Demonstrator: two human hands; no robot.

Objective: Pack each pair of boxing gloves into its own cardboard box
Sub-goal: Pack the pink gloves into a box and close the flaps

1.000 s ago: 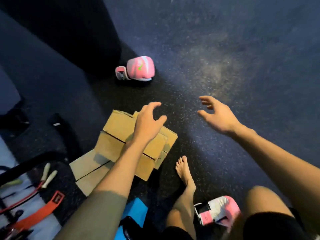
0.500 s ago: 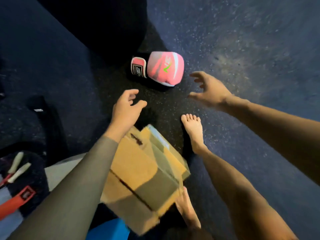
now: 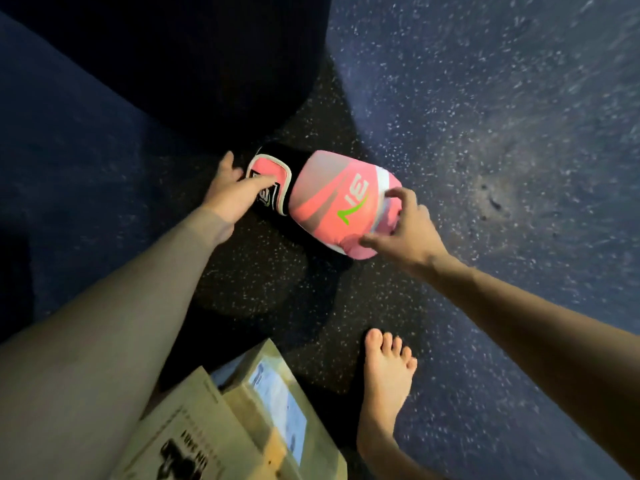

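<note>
Packing looks barely begun: the glove (image 3: 332, 199) lies on the floor (image 3: 485, 98) beyond the box (image 3: 242, 420), not in it, left hand (image 3: 227, 195) laying straight fingers (image 3: 259, 181) on its cuff, right hand (image 3: 412, 233) curling fingers round its padded end.

A dark rubber floor (image 3: 485, 98) flecked with white fills the scene, lit bluish on the right. A bulky black shape (image 3: 207, 64) stands far left, with shadow beside it.
</note>
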